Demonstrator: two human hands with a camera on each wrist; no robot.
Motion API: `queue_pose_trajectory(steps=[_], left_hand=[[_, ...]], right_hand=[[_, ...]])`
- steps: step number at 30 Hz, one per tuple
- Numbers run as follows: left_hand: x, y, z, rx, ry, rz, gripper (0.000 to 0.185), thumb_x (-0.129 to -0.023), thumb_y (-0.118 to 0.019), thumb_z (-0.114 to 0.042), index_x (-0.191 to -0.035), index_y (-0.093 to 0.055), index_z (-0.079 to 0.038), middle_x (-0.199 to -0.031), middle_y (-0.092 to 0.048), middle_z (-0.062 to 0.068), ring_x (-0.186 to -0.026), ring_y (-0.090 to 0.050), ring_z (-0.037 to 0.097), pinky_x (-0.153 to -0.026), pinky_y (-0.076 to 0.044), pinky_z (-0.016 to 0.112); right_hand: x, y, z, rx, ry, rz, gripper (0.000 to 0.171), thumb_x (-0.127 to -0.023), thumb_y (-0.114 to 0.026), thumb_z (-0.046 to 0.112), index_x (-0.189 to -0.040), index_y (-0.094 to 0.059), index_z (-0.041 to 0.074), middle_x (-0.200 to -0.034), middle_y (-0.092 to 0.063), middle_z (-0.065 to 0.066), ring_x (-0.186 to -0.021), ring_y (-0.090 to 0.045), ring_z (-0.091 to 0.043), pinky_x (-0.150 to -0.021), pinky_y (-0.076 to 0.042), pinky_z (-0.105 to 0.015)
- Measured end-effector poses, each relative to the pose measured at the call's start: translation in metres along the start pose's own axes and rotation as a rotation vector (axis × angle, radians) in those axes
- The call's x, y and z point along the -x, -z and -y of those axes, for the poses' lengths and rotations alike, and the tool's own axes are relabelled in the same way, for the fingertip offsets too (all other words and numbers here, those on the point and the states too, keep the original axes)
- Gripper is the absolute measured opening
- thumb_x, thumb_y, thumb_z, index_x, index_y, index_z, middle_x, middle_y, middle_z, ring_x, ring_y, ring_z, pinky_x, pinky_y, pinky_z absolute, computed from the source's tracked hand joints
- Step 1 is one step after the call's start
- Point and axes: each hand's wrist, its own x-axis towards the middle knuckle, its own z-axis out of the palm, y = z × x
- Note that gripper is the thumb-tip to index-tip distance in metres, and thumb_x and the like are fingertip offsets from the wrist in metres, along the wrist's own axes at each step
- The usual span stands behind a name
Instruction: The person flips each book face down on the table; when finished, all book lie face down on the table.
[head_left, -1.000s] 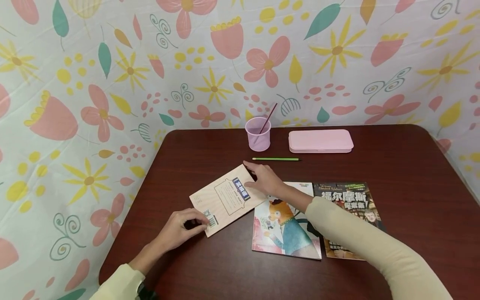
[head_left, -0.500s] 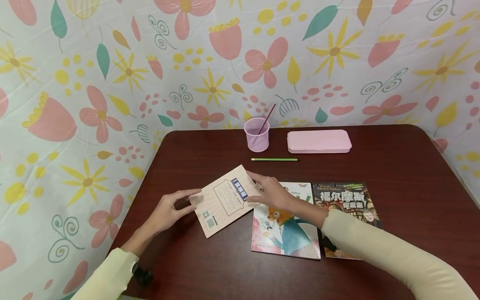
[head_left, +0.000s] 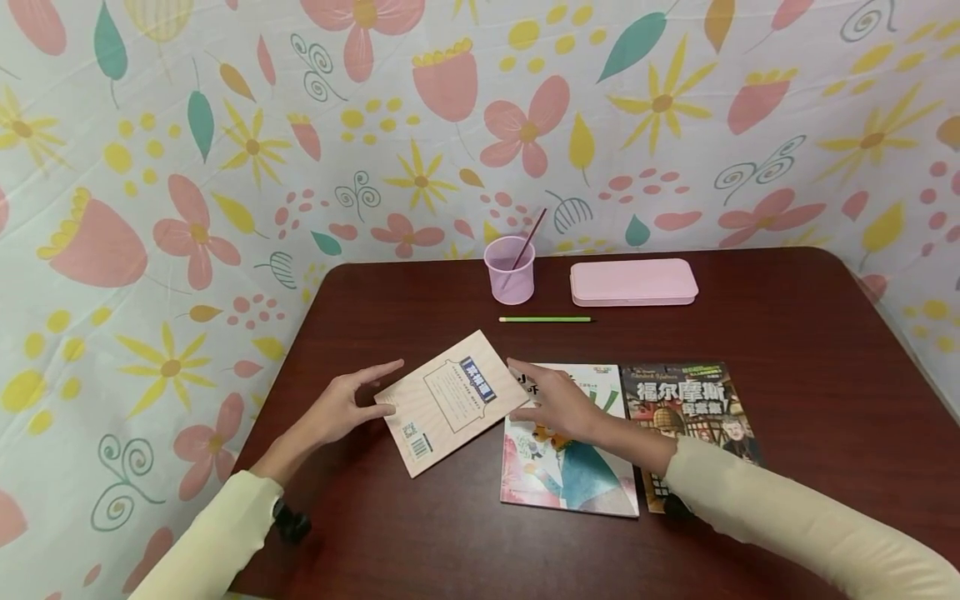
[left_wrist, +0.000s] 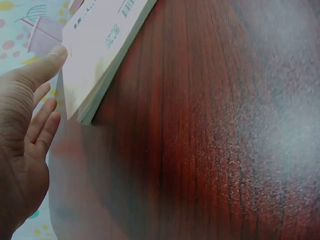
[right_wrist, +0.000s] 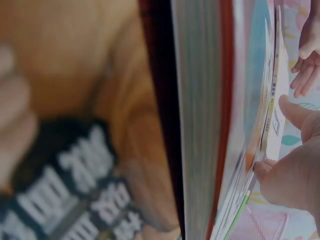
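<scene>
A cream paperback book (head_left: 450,408) lies slanted on the dark wooden table, back cover up, with a blue title block and a barcode. My left hand (head_left: 337,408) is at its left edge, fingers extended; the thumb reaches the cover's corner in the left wrist view, where the cover (left_wrist: 97,55) stands slightly apart from the pages. At the right edge my right hand (head_left: 562,404) has fingers and thumb spread apart, close to the book; contact is hard to tell. Beneath the right hand and forearm are a picture book (head_left: 577,475) with a bear-like animal and a dark-covered book (head_left: 675,392).
Toward the back stands a pink mesh cup (head_left: 512,279) holding a thin dark red stick (head_left: 532,233). A pink pencil case (head_left: 633,282) is to its right. In front of them lies a green pencil (head_left: 546,319). Behind the table hangs a floral cloth (head_left: 420,125).
My left hand has moved from the book's lower corner up to its left edge. My right hand has slid off the cover to the right edge. The book has barely moved.
</scene>
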Motion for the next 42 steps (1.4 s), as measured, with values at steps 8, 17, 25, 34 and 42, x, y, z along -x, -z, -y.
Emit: queue_pose_trajectory(steps=[8,17,25,34,42], left_hand=[[-0.006,-0.005,0.008,-0.05,0.016,0.071,0.076,-0.09,-0.088,-0.02,-0.158,-0.054,-0.015,-0.158,-0.055,0.001,-0.141,-0.055,0.028,-0.112,-0.046,0.055],[-0.005,-0.011,0.01,-0.121,0.062,0.104,0.081,-0.086,-0.092,-0.03,-0.157,-0.055,-0.023,-0.148,-0.062,0.003,-0.131,-0.056,0.025,-0.106,-0.047,0.049],[-0.004,-0.011,0.013,-0.119,0.078,0.162,0.084,-0.084,-0.093,-0.031,-0.158,-0.054,-0.023,-0.151,-0.058,0.001,-0.136,-0.052,0.024,-0.109,-0.046,0.049],[-0.003,-0.005,0.006,-0.175,0.08,0.238,0.092,-0.082,-0.095,-0.03,-0.161,-0.049,-0.021,-0.161,-0.05,-0.001,-0.136,-0.05,0.026,-0.106,-0.049,0.047],[-0.003,-0.002,-0.001,-0.278,0.048,0.273,0.095,-0.08,-0.096,-0.025,-0.162,-0.047,-0.015,-0.163,-0.048,0.001,-0.133,-0.053,0.026,-0.101,-0.051,0.043]], right_hand=[[0.003,-0.003,-0.004,0.002,-0.023,-0.04,0.077,-0.09,-0.087,0.011,-0.156,-0.051,0.001,-0.074,-0.068,-0.009,-0.048,-0.046,-0.004,-0.051,-0.041,-0.022],[0.0,-0.006,-0.003,0.021,-0.046,-0.082,0.065,-0.088,-0.088,0.01,-0.147,-0.062,0.002,-0.075,-0.072,-0.004,-0.045,-0.05,-0.006,-0.046,-0.038,-0.023],[-0.002,-0.008,-0.003,0.045,-0.016,-0.135,0.054,-0.088,-0.088,0.006,-0.138,-0.07,0.001,-0.085,-0.075,-0.016,-0.047,-0.044,-0.007,-0.053,-0.047,-0.026],[-0.009,-0.006,-0.003,0.052,0.058,-0.178,0.044,-0.085,-0.088,0.0,-0.127,-0.075,-0.004,-0.129,-0.073,-0.02,-0.114,-0.072,-0.036,-0.095,-0.06,-0.049],[-0.018,-0.004,-0.005,0.076,0.063,-0.193,0.039,-0.085,-0.088,0.0,-0.123,-0.077,-0.002,-0.123,-0.076,-0.016,-0.122,-0.068,-0.035,-0.101,-0.057,-0.05]])
